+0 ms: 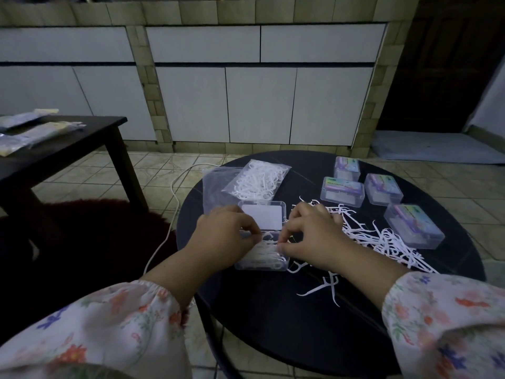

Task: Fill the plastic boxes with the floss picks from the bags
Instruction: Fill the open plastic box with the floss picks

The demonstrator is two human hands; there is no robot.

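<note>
An open clear plastic box (262, 262) lies on the round black table (273, 310), its lid (261, 216) folded back and white floss picks inside. My left hand (226, 236) rests over the box's left side, fingers curled on the picks in it. My right hand (308, 236) pinches floss picks at the box's right edge. A loose pile of floss picks (382, 242) spreads to the right. A sealed bag of picks (258, 180) lies behind the box on an emptied bag (216, 181). Several closed labelled boxes (343, 191) stand at the right.
A dark side table (68, 149) at the left carries more packets (32, 132). A white cable (175, 192) runs over the tiled floor beside the round table. A dark red rug (90, 222) lies at the left. White cabinets stand behind.
</note>
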